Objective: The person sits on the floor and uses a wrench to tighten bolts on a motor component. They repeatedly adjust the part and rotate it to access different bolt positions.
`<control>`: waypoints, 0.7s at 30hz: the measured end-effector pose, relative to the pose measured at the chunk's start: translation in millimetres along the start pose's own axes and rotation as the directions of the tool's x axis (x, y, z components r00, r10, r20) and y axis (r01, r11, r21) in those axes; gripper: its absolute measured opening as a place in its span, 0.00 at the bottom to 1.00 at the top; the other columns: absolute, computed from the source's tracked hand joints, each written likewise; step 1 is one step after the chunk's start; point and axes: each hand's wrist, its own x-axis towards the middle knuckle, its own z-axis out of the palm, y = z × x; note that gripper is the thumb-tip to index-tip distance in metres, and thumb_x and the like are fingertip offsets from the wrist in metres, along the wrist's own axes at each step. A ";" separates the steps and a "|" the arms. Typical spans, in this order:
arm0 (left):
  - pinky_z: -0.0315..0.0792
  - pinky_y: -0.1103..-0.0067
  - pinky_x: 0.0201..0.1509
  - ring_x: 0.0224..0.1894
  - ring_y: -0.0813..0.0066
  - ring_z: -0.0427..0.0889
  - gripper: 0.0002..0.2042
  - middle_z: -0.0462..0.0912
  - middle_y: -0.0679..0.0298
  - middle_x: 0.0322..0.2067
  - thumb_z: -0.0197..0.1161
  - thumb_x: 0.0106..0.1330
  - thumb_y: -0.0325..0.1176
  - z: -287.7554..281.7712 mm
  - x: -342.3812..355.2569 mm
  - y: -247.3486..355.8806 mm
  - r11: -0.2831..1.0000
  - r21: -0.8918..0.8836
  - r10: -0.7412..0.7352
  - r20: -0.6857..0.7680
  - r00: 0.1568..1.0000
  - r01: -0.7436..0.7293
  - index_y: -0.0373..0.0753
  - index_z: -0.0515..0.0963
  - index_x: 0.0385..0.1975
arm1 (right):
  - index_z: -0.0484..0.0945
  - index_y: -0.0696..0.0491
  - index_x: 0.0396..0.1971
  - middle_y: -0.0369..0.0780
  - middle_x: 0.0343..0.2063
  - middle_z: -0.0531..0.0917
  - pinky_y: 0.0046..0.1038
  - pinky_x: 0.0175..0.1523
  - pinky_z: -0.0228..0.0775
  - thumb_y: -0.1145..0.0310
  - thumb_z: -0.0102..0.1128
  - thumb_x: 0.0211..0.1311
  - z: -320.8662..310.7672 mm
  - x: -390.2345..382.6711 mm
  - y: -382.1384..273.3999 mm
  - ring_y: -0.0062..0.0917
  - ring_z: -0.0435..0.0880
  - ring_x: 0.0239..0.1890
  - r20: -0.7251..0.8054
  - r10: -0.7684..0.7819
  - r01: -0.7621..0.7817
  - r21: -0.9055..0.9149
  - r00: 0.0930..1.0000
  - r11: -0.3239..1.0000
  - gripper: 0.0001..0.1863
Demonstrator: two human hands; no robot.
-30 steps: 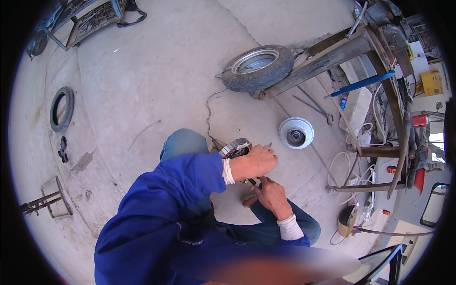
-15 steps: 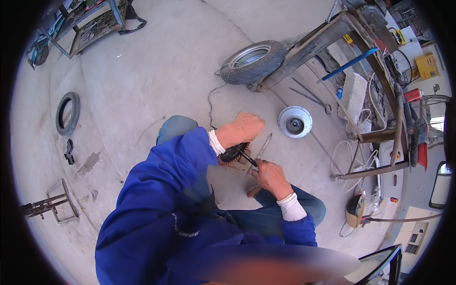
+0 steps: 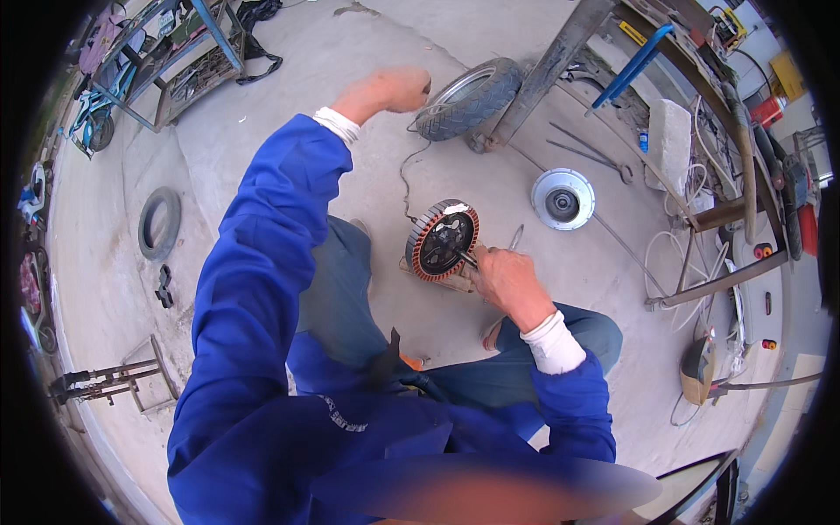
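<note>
A round motor stator [image 3: 422, 229] with a black centre and a ring of orange-red copper windings leans tilted on a small wooden block [image 3: 457, 280] on the floor, between my feet. My right hand [image 3: 512, 282] is wrapped round a dark metal rod-like tool [image 3: 468, 257], whose end reaches into the stator's centre. A pale, pointed strip [image 3: 517, 236] sticks out past that hand; whether I hold it cannot be seen. My left hand [image 3: 398, 90] is raised ahead, closed in a fist, near the wheel with a tyre [image 3: 477, 112]. What it holds, if anything, is hidden.
A silver round motor housing [image 3: 563, 199] lies right of the stator. Long-handled tongs [image 3: 591, 156] lie beyond it, beside a metal frame [image 3: 735, 166]. At left are a loose tyre [image 3: 160, 224] and a black part [image 3: 164, 286]. A blue cart [image 3: 210, 31] stands far left.
My left hand has swung forward and left, away from the stator, uncovering it. The right hand stays near the stator with the tool. The view has shifted slightly.
</note>
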 end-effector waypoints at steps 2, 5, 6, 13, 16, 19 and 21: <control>0.78 0.64 0.54 0.48 0.50 0.86 0.16 0.87 0.48 0.45 0.63 0.65 0.36 -0.4 12.1 -27.6 0.995 -0.101 0.007 -0.150 0.989 -0.022 0.33 0.84 0.48 | 0.78 0.57 0.37 0.47 0.28 0.86 0.42 0.36 0.79 0.57 0.65 0.63 -4.2 -0.9 -8.8 0.43 0.88 0.32 0.053 -0.011 0.008 0.058 0.999 0.998 0.17; 0.78 0.61 0.50 0.44 0.48 0.86 0.16 0.87 0.46 0.41 0.57 0.62 0.32 21.0 36.2 -60.9 0.989 -0.149 -0.009 -0.137 0.991 -0.012 0.32 0.84 0.45 | 0.77 0.58 0.38 0.48 0.29 0.85 0.42 0.37 0.79 0.58 0.66 0.62 -13.7 1.6 -13.9 0.44 0.87 0.33 0.142 -0.008 -0.003 0.073 0.990 0.997 0.17; 0.78 0.62 0.52 0.46 0.49 0.86 0.16 0.87 0.46 0.43 0.58 0.63 0.32 30.1 47.0 -69.9 0.983 -0.186 -0.019 -0.122 0.992 -0.004 0.32 0.84 0.46 | 0.77 0.58 0.37 0.48 0.29 0.85 0.41 0.38 0.79 0.58 0.67 0.62 -13.5 1.8 -13.7 0.43 0.87 0.34 0.173 0.002 -0.015 0.070 0.985 0.997 0.17; 0.79 0.67 0.53 0.48 0.53 0.87 0.19 0.87 0.45 0.47 0.60 0.61 0.28 125.8 121.7 -131.6 0.839 -0.526 -0.136 0.039 0.990 0.136 0.31 0.83 0.52 | 0.79 0.56 0.41 0.46 0.32 0.86 0.40 0.42 0.79 0.59 0.70 0.60 -4.5 15.7 3.5 0.42 0.87 0.37 0.287 0.191 -0.216 0.057 0.939 0.975 0.17; 0.78 0.63 0.49 0.45 0.45 0.87 0.15 0.87 0.42 0.41 0.59 0.58 0.28 161.3 161.8 -146.4 0.806 -0.583 -0.184 -0.080 0.980 0.104 0.31 0.86 0.43 | 0.80 0.56 0.44 0.46 0.32 0.86 0.40 0.42 0.79 0.58 0.70 0.60 -2.7 26.2 11.5 0.42 0.87 0.38 0.340 0.271 -0.303 0.043 0.901 0.952 0.19; 0.78 0.62 0.50 0.45 0.44 0.86 0.15 0.86 0.42 0.41 0.59 0.59 0.27 188.9 196.3 -146.1 0.765 -0.633 -0.235 -0.108 0.966 0.116 0.32 0.86 0.43 | 0.80 0.56 0.47 0.46 0.32 0.86 0.40 0.42 0.79 0.56 0.71 0.60 2.7 37.8 15.1 0.42 0.87 0.37 0.320 0.289 -0.312 0.023 0.902 0.950 0.22; 0.78 0.61 0.51 0.46 0.44 0.86 0.15 0.86 0.42 0.43 0.58 0.59 0.28 204.9 216.5 -146.3 0.762 -0.628 -0.262 -0.078 0.962 0.156 0.32 0.85 0.44 | 0.79 0.56 0.46 0.46 0.33 0.86 0.40 0.42 0.79 0.56 0.72 0.58 2.9 51.9 14.0 0.42 0.87 0.38 0.331 0.303 -0.329 0.024 0.894 0.944 0.23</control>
